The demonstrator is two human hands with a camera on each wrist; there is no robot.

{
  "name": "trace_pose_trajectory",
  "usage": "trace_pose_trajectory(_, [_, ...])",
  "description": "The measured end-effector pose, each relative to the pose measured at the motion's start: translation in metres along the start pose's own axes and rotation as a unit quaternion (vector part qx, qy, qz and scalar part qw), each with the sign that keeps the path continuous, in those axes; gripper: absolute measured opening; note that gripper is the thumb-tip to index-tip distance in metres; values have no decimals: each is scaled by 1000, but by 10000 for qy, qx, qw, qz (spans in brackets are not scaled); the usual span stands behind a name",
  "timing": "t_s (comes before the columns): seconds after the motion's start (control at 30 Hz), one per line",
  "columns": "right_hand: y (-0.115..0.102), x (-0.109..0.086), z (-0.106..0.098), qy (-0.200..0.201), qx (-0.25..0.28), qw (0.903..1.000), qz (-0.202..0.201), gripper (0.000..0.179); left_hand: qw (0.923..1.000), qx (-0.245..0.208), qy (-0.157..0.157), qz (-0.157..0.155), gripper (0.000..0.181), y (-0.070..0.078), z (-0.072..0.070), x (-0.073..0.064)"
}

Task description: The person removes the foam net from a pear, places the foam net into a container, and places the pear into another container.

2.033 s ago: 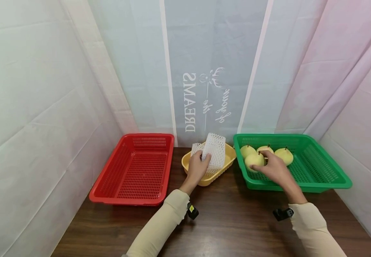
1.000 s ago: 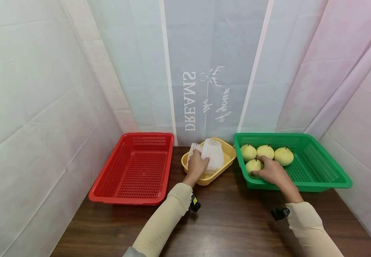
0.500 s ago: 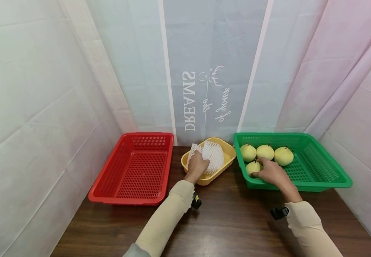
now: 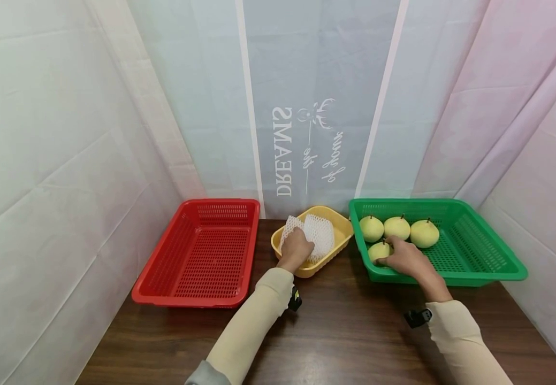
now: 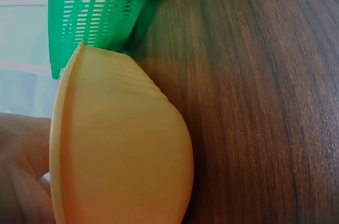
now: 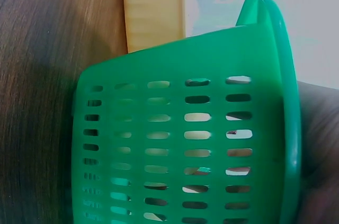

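Note:
My left hand reaches into a small yellow basket and holds white foam fruit netting, its thumb against it; the fingertips are hidden. Another piece of netting stands left of that hand. My right hand, inside the green basket, grips a yellow-green pear near the front left corner. Behind it are three more pears, a left one, a middle one and a right one. In the left wrist view the yellow basket's wall hides most of the hand.
A red slotted basket stands at the left of the dark wooden table. The yellow basket sits close beside the green one. A printed curtain hangs behind, with pale cloth at both sides.
The left hand has lowered the raised netting into the yellow basket. The right hand has lowered its pear onto the green basket's floor. Over the last half second both hands have hardly moved.

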State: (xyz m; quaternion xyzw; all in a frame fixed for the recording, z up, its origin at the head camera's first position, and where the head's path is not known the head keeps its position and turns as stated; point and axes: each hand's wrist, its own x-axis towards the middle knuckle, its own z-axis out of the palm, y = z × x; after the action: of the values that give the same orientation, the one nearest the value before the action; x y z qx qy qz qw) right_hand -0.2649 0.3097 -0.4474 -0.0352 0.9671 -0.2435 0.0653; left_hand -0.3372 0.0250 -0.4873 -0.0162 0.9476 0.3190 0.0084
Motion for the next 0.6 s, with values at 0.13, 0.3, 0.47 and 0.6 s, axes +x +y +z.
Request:
trace_pose_trajectory(0.13, [-1,0,0,-9,9,10000,-36,84,9998,187,-61,62,37,-1,1,0])
trace_pose_trajectory(0.3, [-3,-1,-1,-11,8,10000,-72,83,9997,234,-41,70,45,-1,2,2])
trace_pose_trajectory(0.47, [-3,-1,-2,-30,1,10000,-62,84,9993,329,29,163,63,0,2,0])
trace_pose_trajectory(0.6, [-3,-1,-1,-46,22,10000,-26,84,9986,429,147,273,62,0,3,-1])
